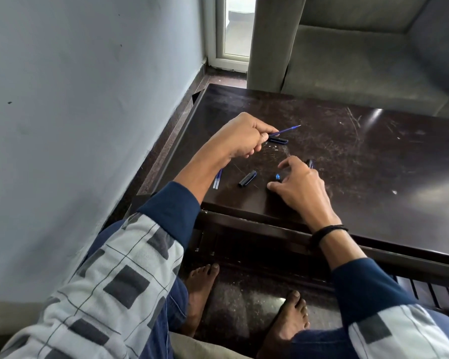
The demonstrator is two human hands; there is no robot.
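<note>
Dark wood of the table (pixel 373 164) carries loose pen parts. Nearest us, our right hand (pixel 299 189) hovers with fingers loosely spread over a small blue piece (pixel 278 176), nothing in its grasp. Just left lies a black cap (pixel 247 178), and two spare refills (pixel 217 178) sit by the left forearm. Further out, our left hand (pixel 244 137) pinches a blue refill (pixel 286 130) just above a second cap (pixel 279 140). We judge the work barely begun: every part lies separate, nothing joined.
</note>
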